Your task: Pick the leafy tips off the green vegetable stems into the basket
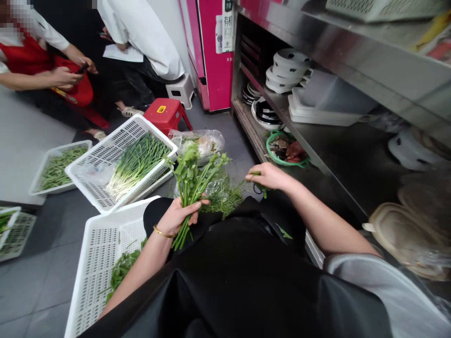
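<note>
Slip risk: Your left hand [179, 216] is closed round the lower stems of the bunch [195, 180], and the cut ends stick out below the fist. If you relax the grip, single stems will probably slide out and drop onto the apron [229, 272] or the floor.
Crush risk: The stems look thin. Squeezing harder to stop a slip would likely bruise or snap them.
Drop risk: Your right hand [268, 176] is pinched shut on a small green scrap [256, 173]. It is held out past your knee, over bare floor, so a loose pinch would likely lose the scrap there. You cannot tell how much of it the fingers hold.
Mix-up risk: Loose trimmings [225, 199] lie just beyond your lap, right under the bunch. A stem that falls among them would be hard to pick out.
Bunch position: Held upright, leaning a little right, above your lap and between your two hands.
Bunch look: Long pale-green stems, gathered tight at the fist and fanning out upward. Leafy tops, uneven in height, some bent outward.
Nearby: A white basket [98, 263] with leafy greens [123, 267] sits beside your left knee. A second basket [105, 150] holds scallions [137, 162].
</note>
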Demonstrator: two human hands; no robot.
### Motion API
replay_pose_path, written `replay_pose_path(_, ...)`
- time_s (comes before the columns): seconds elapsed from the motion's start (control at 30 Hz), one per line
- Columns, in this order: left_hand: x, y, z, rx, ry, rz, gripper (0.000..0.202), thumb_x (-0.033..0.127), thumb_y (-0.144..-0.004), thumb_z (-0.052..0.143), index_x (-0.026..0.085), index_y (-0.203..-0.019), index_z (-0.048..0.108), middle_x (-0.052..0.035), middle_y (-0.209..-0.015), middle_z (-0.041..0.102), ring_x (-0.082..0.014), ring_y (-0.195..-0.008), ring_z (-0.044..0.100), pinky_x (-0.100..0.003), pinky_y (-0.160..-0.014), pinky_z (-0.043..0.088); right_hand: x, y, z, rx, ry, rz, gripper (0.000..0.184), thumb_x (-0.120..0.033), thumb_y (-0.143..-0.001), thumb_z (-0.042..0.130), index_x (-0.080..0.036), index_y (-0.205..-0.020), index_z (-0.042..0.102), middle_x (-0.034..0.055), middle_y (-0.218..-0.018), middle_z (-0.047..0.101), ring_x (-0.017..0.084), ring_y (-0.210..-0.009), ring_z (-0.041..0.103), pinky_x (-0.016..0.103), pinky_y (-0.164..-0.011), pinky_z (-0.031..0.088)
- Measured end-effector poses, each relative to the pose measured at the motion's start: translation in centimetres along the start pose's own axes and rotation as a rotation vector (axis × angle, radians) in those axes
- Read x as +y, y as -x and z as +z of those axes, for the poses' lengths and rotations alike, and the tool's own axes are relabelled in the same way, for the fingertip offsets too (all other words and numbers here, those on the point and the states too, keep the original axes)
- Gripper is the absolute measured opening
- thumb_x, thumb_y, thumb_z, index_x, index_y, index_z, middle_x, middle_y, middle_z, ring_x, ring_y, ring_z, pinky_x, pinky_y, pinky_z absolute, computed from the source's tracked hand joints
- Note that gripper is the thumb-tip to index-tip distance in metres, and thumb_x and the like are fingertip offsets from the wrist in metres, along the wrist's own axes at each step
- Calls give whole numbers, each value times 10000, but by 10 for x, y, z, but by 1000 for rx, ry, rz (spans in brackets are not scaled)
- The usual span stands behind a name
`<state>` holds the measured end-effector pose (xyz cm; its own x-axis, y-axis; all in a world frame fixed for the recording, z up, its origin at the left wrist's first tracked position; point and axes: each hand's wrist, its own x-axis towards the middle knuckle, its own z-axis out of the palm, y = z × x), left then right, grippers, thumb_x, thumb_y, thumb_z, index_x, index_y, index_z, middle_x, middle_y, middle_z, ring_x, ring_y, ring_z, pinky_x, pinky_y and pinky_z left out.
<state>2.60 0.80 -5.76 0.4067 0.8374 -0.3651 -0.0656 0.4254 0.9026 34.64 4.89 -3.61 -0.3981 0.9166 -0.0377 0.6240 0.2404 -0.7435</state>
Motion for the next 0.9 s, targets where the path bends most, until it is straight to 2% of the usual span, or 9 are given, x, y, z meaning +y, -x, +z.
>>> replay_pose_path(0.1,4,-2,6,94,58,5,314,240,-656,742,103,-926,661,-39,-653,629,-100,-479,538,-175,-350,396,-23,-1,6,-10,26,-165,306,-383,-856,476,-140,-735,618,14,-702,583,101,-656,523,223,-658,370)
replay_pose_path(0.23,9,2,7,85,44,-22,352,219,-645,748,108,-969,666,9,-567,564,-85,-433,500,-186,-357,419,-49,-10,14,239,-71,-182,354,-413,-917,354,-143,-821,561,-8,-644,562,91,-575,498,210,-597,369)
replay_pose_path(0.3,10,5,7,46,29,-33,374,225,-659,740,108,-1005,657,20,-533,546,-80,-398,480,-189,-348,411,-58,-15,20,290,107,-246,305,-418,-886,436,-150,-946,568,15,-738,605,106,-635,515,212,-599,358)
replay_pose_path(0.37,10,7,8,6,22,-21,385,220,-663,736,102,-1020,650,18,-519,546,-85,-395,483,-188,-341,402,-65,-21,28,231,385,-348,275,-340,-883,461,-172,-1078,557,44,-835,631,122,-697,526,217,-589,331)
replay_pose_path(0.47,9,10,7,-47,30,-42,400,192,-652,741,94,-1027,644,-23,-587,610,-117,-469,551,-190,-365,431,-70,-27,32,92,712,-480,266,-193,-905,371,-184,-1047,596,61,-820,628,126,-684,514,236,-550,277)
replay_pose_path(0.57,5,13,-2,-51,63,-89,343,166,-638,743,86,-959,649,-104,-761,684,-158,-583,617,-215,-423,484,-65,-26,21,119,815,-473,290,-155,-894,360,-190,-1021,619,59,-810,623,134,-700,515,247,-550,262)
replay_pose_path(0.67,3,14,-15,22,102,-48,256,158,-644,737,97,-874,643,-87,-703,689,-123,-489,582,-195,-399,446,-56,-18,7,171,830,-363,304,-164,-876,387,-196,-1080,610,62,-842,633,138,-705,526,249,-555,260)
replay_pose_path(0.8,6,13,-24,120,71,4,232,173,-644,739,101,-839,636,-52,-603,668,-86,-398,520,-173,-365,396,-47,-9,9,-13,778,-290,251,-135,-807,446,-148,-958,647,77,-809,649,138,-664,543,244,-542,266)
replay_pose_path(0.9,9,14,-23,96,28,-12,241,200,-641,741,97,-830,631,-53,-585,666,-89,-371,507,-179,-343,380,-44,-10,21,2,435,-309,198,-189,-805,481,-139,-873,661,72,-809,666,147,-711,574,237,-598,344)
